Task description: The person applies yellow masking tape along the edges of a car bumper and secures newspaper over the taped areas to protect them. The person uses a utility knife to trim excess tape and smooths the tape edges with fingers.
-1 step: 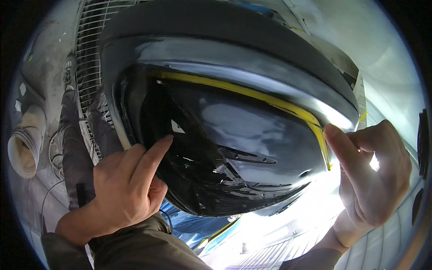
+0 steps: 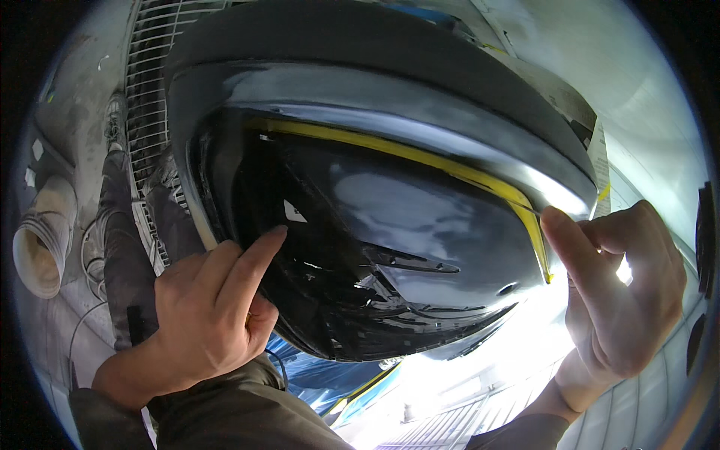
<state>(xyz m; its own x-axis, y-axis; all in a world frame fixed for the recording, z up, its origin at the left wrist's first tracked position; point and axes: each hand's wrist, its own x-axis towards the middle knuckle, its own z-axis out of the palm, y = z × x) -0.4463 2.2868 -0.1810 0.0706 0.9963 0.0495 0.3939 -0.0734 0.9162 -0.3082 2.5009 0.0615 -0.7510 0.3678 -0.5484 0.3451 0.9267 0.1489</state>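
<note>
Yellow masking tape (image 2: 450, 166) runs along the glossy black curved panel (image 2: 390, 247) toward our right hand (image 2: 619, 300), which pinches its end, while our left hand (image 2: 210, 315), loosely curled, presses a fingertip on the panel.

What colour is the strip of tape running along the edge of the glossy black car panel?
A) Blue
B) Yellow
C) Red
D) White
B: the masking tape is a yellow line curving across the glossy black panel, ending by the right hand; the left hand rests a finger on the panel.
</note>
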